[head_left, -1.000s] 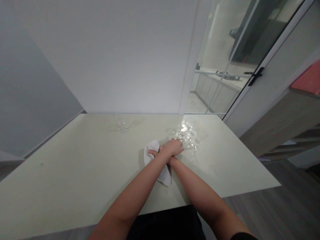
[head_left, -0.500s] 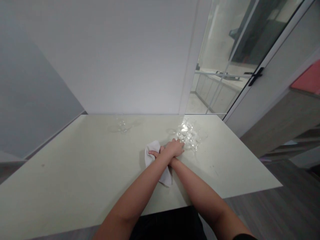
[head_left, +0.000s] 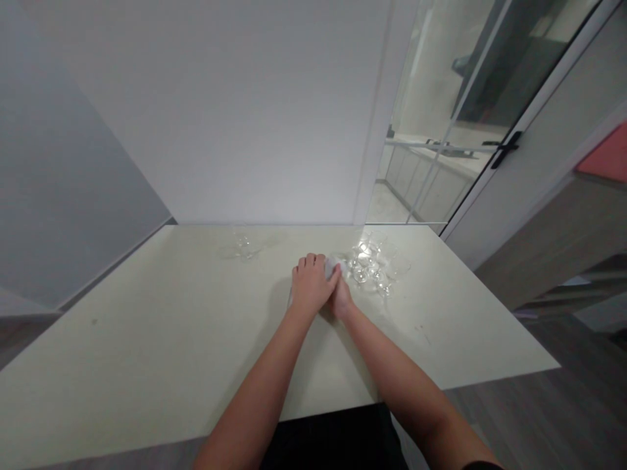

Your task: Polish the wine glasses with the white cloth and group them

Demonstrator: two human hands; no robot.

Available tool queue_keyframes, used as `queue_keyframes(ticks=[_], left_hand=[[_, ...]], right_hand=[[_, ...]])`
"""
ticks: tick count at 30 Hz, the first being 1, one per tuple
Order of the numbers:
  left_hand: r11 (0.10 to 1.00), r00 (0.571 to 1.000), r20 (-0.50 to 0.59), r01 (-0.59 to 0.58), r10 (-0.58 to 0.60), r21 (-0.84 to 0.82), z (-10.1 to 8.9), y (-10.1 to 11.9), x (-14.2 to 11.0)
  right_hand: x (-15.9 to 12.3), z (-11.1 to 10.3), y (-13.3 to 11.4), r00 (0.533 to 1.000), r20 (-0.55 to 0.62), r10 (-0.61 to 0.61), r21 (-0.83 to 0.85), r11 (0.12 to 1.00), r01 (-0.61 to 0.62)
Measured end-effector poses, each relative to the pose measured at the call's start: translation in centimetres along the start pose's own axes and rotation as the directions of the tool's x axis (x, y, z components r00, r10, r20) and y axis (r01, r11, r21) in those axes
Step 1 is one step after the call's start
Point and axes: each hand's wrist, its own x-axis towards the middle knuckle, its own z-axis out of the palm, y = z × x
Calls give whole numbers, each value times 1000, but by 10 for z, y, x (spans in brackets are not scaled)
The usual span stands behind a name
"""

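Both my hands are together over a white cloth (head_left: 331, 266), most of which they hide. My left hand (head_left: 309, 281) lies over it from the left, with its fingers curled and its thumb reaching toward the right. My right hand (head_left: 341, 299) grips from the other side, its fingers mostly out of sight behind the left hand. Whether something is wrapped inside the cloth I cannot tell. Just to the right of my hands is a cluster of several clear glass pieces (head_left: 368, 264), possibly stemmed glasses. Farther left, near the wall, is a smaller group of clear glassware (head_left: 243, 247).
The pale tabletop (head_left: 186, 339) meets a white wall panel (head_left: 264, 111) at its far edge. A glazed door with a black handle (head_left: 507, 150) stands at the right, beside wooden shelving (head_left: 533, 241). The near edge of the table borders my body.
My wrists were crossed with the cloth hanging below; now my arms are uncrossed. My left hand has moved left, and the cloth is bunched between both hands.
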Motion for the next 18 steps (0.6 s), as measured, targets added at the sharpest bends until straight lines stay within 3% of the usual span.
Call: queue_keyframes(ticks=[2,5,11,14,18], left_hand=[[1000,997,80,-20,19,7,0,-12,-1],[996,985,149,-89,86,15,2,-21,-3],[995,995,25,-101,100,28,0,-20,-4],[986,997,20,-67,70,-150,3,-23,0],[897,996,74,-5,42,-443,12,-31,5]], right_hand=[[0,-3,0,995,19,95,156,983,-97],[0,-3,-1,996,6,93,250,964,-92],[1,-2,3,996,64,65,336,938,-82],[4,-3,7,994,43,99,306,946,-107],[6,-5,11,997,-7,76,249,966,-72]])
